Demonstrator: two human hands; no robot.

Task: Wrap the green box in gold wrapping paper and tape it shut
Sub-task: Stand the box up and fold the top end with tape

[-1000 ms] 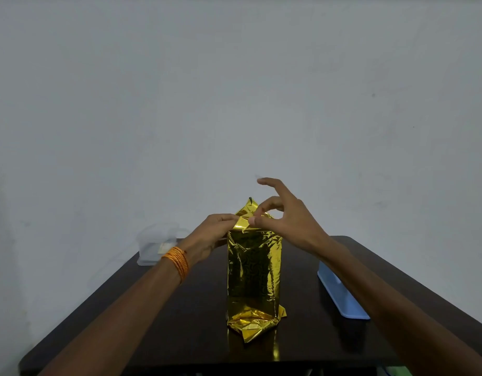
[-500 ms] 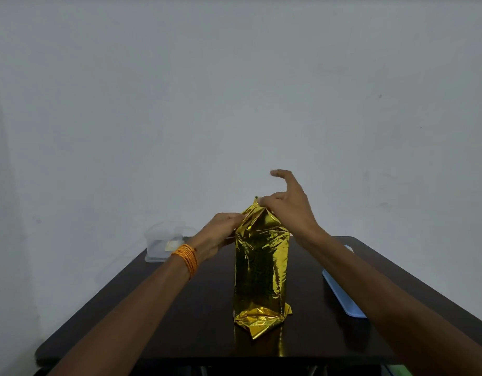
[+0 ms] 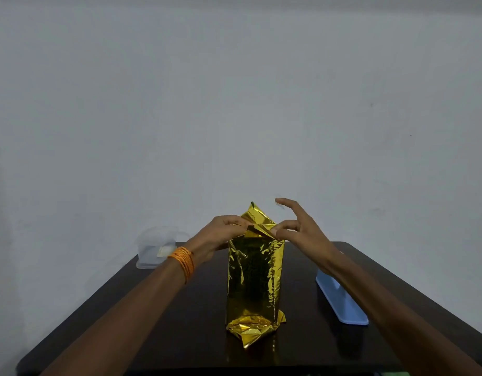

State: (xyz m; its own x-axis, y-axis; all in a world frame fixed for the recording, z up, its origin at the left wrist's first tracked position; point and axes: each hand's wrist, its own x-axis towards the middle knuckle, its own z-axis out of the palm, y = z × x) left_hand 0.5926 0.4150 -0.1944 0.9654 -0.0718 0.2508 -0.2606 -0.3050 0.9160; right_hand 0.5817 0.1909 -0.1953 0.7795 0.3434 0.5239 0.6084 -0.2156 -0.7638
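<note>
The box stands upright at the middle of the dark table, fully covered in gold wrapping paper [image 3: 254, 278]; no green shows. Its lower end is folded into a crumpled flap on the table. At the top, loose gold flaps stick up. My left hand [image 3: 222, 233] pinches the left flap with curled fingers. My right hand [image 3: 299, 230] pinches the right flap between thumb and a finger, its other fingers raised and spread. A small clear piece, perhaps tape, seems to cling to the raised fingertip.
A clear plastic container [image 3: 155, 248] sits at the table's far left corner. A light blue tray [image 3: 340, 301] lies along the right side, partly behind my right forearm. The dark table [image 3: 185, 335] meets a plain pale wall behind.
My right hand came off the top of the paper and now pinches the right flap, fingers spread. The left hand still holds the left flap. The view shifted slightly.
</note>
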